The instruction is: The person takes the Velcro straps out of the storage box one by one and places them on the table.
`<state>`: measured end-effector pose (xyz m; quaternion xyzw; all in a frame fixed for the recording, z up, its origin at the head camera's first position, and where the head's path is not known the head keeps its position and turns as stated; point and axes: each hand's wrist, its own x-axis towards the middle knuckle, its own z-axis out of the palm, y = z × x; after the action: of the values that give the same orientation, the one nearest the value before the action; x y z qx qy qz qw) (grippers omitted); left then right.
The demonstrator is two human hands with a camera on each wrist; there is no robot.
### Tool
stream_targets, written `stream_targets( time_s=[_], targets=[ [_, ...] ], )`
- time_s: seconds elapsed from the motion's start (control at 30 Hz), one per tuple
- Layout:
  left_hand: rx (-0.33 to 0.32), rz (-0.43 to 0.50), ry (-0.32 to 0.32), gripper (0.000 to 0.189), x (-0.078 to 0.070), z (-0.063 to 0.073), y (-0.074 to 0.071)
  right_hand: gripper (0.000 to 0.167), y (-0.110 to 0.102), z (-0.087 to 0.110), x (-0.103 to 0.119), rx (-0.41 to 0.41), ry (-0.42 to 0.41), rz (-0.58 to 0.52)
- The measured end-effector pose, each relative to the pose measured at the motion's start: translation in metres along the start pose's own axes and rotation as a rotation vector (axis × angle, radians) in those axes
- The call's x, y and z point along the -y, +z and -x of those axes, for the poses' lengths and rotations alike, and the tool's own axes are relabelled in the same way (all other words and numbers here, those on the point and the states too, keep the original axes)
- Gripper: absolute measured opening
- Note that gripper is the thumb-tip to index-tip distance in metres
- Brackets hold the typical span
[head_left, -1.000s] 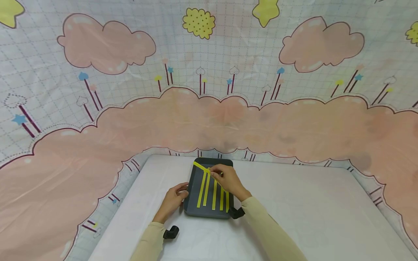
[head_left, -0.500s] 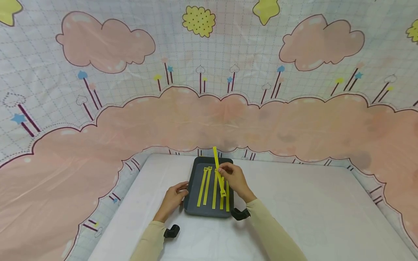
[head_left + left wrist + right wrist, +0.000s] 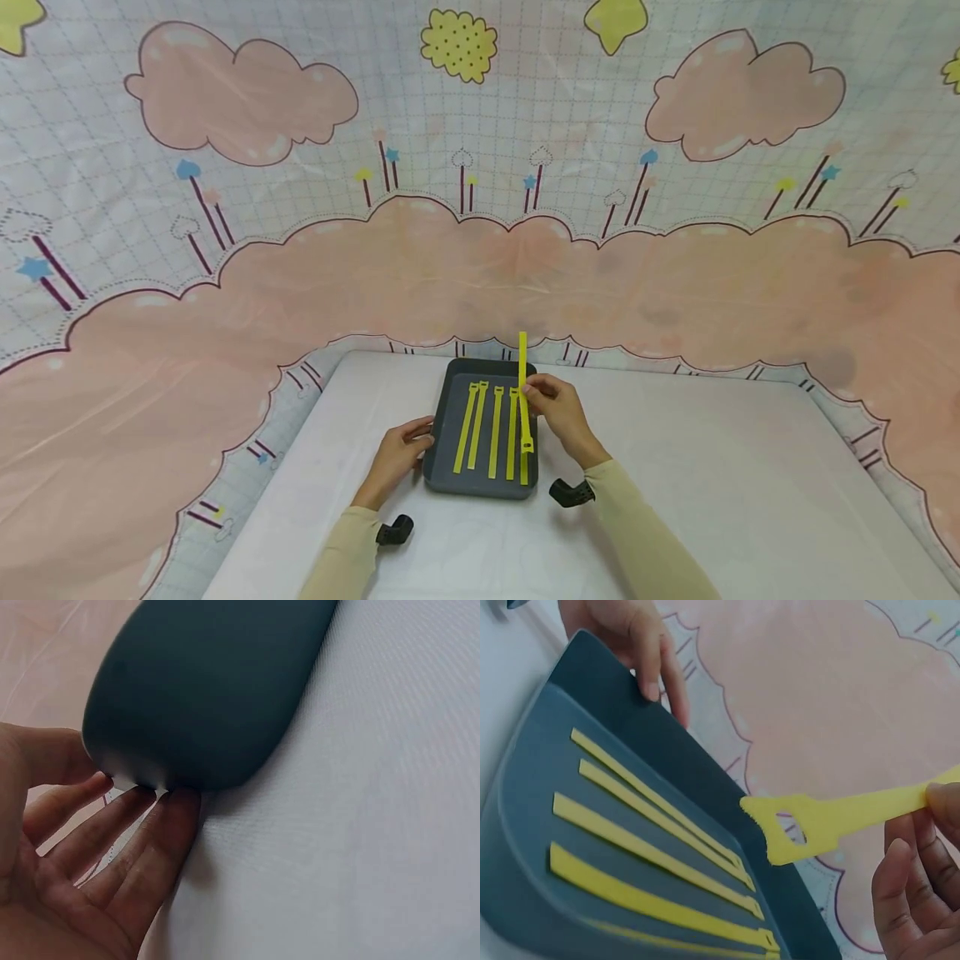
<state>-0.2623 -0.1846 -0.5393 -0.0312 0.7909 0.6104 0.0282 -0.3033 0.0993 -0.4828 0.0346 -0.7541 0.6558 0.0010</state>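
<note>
Five yellow straps in a dark tray, a sixth pinched in the right hand

At the left, a beige sleeve (image 3: 344, 550) with a black wrist device (image 3: 395, 530) leads to the left hand (image 3: 397, 458), which holds the left edge of the dark tray (image 3: 480, 489), fingertips against its outer wall. The tray sits on the white-covered bench (image 3: 750, 483). Inside it, lengthwise, slotted ends away from the person, come the first strap (image 3: 464, 433) and second strap (image 3: 477, 429), nearly touching at those ends, then the third strap (image 3: 495, 437) and fourth strap (image 3: 512, 437), and the fifth strap (image 3: 524, 472), partly hidden at the right wall.

In front of that one, in the head view, the held strap (image 3: 522, 358) is raised, slotted end toward the person. The right hand (image 3: 564, 412) pinches it partway along between thumb and finger, the slotted end hanging free. Farther right are another black wrist device (image 3: 572, 493) and the right sleeve (image 3: 645, 533).
</note>
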Motion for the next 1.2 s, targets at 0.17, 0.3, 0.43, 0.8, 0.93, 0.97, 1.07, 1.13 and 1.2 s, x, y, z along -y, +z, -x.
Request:
stream_targets(
  time_s=[0.17, 0.3, 0.43, 0.8, 0.93, 0.97, 1.07, 1.13, 1.2],
  targets=[
    [0.000, 0.049, -0.013, 0.042, 0.002, 0.001, 0.000, 0.018, -0.013, 0.000, -0.005, -0.012, 0.036, -0.038],
    [-0.008, 0.062, -0.023, 0.042, 0.000, 0.003, 0.001, 0.020, -0.021, 0.001, -0.009, -0.005, 0.072, -0.077],
    [-0.017, 0.051, -0.022, 0.041, -0.002, 0.004, 0.002, 0.022, -0.028, 0.002, -0.013, -0.010, 0.106, -0.069],
    [-0.025, 0.041, -0.035, 0.041, 0.000, 0.005, 0.005, 0.023, -0.049, 0.002, -0.030, -0.049, 0.140, -0.015],
    [-0.021, 0.040, -0.026, 0.041, -0.002, 0.005, 0.005, 0.024, -0.056, 0.001, -0.036, -0.043, 0.141, 0.000],
    [-0.018, 0.040, -0.021, 0.041, -0.002, 0.004, 0.004, 0.024, -0.057, 0.001, -0.038, -0.039, 0.144, 0.004],
    [-0.012, 0.044, -0.021, 0.041, -0.002, 0.004, 0.004, 0.022, -0.059, -0.001, -0.042, -0.035, 0.178, 0.004],
    [-0.016, 0.052, -0.026, 0.041, -0.002, 0.003, 0.004, 0.021, -0.059, -0.004, -0.045, -0.027, 0.197, 0.020],
    [-0.016, 0.055, -0.024, 0.041, -0.001, 0.002, 0.004, 0.021, -0.059, -0.008, -0.048, -0.021, 0.212, 0.039]
  ],
)
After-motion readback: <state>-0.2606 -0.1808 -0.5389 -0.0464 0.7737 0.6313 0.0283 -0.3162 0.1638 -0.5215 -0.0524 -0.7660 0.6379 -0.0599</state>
